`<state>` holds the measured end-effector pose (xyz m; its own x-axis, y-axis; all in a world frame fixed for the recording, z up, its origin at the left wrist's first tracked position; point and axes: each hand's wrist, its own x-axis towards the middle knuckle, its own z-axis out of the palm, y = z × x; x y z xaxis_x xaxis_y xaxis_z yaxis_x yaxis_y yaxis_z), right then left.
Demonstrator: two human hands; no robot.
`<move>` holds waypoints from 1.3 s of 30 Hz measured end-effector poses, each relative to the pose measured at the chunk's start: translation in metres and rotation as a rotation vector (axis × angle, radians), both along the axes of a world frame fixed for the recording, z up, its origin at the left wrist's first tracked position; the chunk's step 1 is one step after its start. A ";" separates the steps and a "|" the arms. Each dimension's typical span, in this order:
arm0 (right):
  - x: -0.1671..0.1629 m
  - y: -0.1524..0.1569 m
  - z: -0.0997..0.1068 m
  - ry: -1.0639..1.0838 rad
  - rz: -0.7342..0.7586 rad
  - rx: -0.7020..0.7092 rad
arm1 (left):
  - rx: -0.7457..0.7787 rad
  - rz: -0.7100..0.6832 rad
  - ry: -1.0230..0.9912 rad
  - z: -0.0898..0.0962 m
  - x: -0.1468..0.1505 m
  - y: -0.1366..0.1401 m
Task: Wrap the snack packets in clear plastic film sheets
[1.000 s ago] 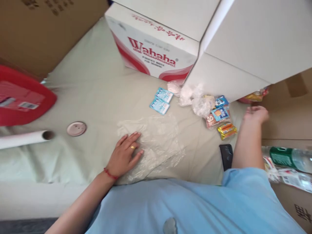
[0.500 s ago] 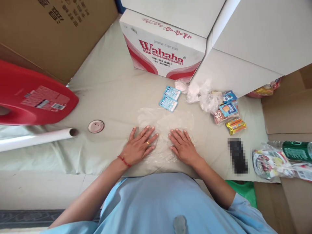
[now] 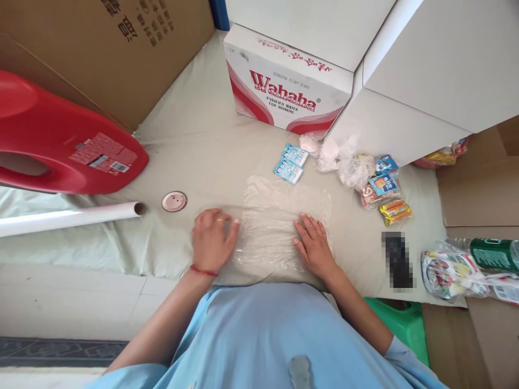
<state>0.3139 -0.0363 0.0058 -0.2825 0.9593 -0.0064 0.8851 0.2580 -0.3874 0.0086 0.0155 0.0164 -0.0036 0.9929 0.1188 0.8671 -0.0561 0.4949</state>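
Observation:
A clear, wrinkled plastic bag or sheet (image 3: 270, 229) lies spread on the cloth-covered surface in front of me. My right hand (image 3: 314, 246) rests on its right side, fingers stretched out and empty. Just beyond the left edge of the plastic is my left hand (image 3: 213, 240), slightly blurred. Its fingers bend a little and the thumb stands apart, with nothing visible in between; whether it touches the cloth I cannot tell. Two small blue-and-white packets (image 3: 292, 163) lie behind the plastic.
At the left are a red jug (image 3: 77, 146), a white roll (image 3: 81, 215) and a round pinkish disc (image 3: 174, 201). A Wahaha carton (image 3: 287, 89) stands at the back. Bagged items (image 3: 357, 170), snack packs (image 3: 395, 212), a pixelated dark object (image 3: 399, 262) and a green-labelled bottle (image 3: 494, 254) are on the right.
My left hand has come off the plastic and moved left, its fingers now bent. My right hand stays on the plastic, nearer its right edge. The view has shifted slightly.

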 end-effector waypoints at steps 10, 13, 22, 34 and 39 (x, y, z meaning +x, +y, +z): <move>-0.009 0.002 -0.006 -0.046 -0.042 0.049 | -0.305 0.026 -0.647 0.007 0.042 0.000; -0.010 0.002 -0.007 -0.064 -0.048 0.050 | -0.479 0.138 -0.934 0.008 0.038 0.000; -0.017 -0.002 -0.011 -0.073 -0.101 0.087 | -0.219 0.517 -0.938 0.009 -0.008 -0.001; -0.025 -0.002 -0.003 -0.004 -0.068 0.005 | -0.033 -0.405 -0.010 0.018 0.080 0.012; 0.012 -0.016 0.011 0.329 -0.093 -0.115 | -0.065 -0.337 0.115 -0.016 0.058 0.012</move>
<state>0.3256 -0.0519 0.0171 -0.1991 0.9792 -0.0392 0.7260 0.1205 -0.6770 0.0670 0.0278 0.0001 0.3352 0.9415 0.0357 0.8553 -0.3200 0.4076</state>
